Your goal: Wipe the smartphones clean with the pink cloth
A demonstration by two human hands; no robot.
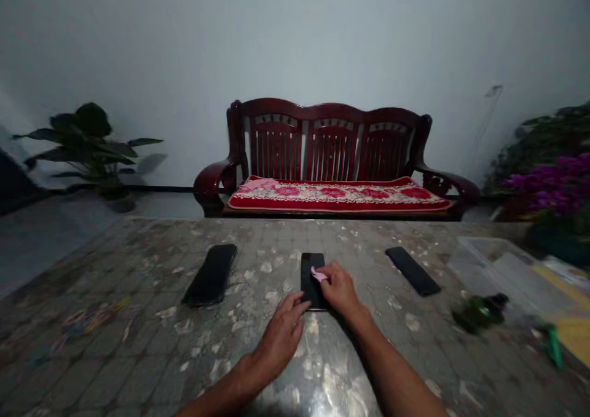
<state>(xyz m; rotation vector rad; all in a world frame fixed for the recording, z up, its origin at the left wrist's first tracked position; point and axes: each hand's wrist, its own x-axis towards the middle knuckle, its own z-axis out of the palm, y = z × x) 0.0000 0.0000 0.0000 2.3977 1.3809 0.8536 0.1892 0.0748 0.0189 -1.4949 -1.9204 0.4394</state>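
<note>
The right hand reaches in from the near right, its forearm slanting far and to the left, with the back of the hand up and the fingers bent down; it grips a small pink cloth between thumb and fingers, with part of the cloth showing out to the left over the screen of a black smartphone. The left hand comes from the near left, palm down, open and holding nothing, its fingers loosely extended and slightly parted, the fingertips at the near left edge of the same smartphone. That smartphone lies flat at the middle of the table, its long side running near to far; the screen is dark and glossy, the corners are slightly rounded, and the right hand hides part of its right side. To the left, well apart, lies a larger black phone, tilted in direction, and to the right another dark phone lies aslant. Farther right are a green bottle on its side, somewhat blurred, and a clear plastic box. Colourful bands, also blurred, lie at the near left. Beyond the table's far edge stands a dark red wooden bench with a red floral seat cover, a leafy potted plant to its left and purple flowers to its right.
</note>
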